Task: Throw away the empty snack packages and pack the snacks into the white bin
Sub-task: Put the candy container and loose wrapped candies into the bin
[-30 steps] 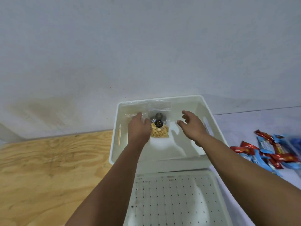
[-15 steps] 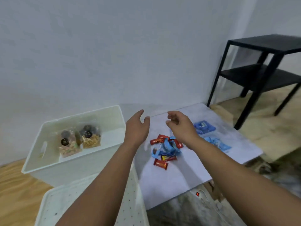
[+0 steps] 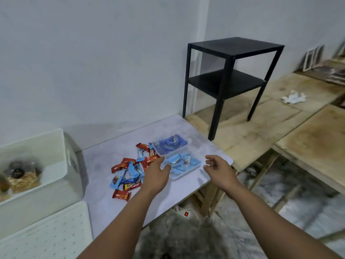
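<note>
Both hands hover over the pale marble bench [image 3: 104, 200], each grip released: the left hand [image 3: 155, 176] above the near clear plastic tray of light-blue packets [image 3: 183, 163], the right hand [image 3: 217, 170] beside it. Red and blue snack wrappers [image 3: 130, 171] lie heaped left; the white plastic bin [image 3: 56, 146] holds bagged nuts [image 3: 20, 176].

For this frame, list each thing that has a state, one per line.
Left hand: open, empty, over the snack pile.
Right hand: open, empty, beside the near tray.
White bin: open, snack bags inside.
Near tray: holds light blue packets.
Far tray: holds dark blue packets.
</note>
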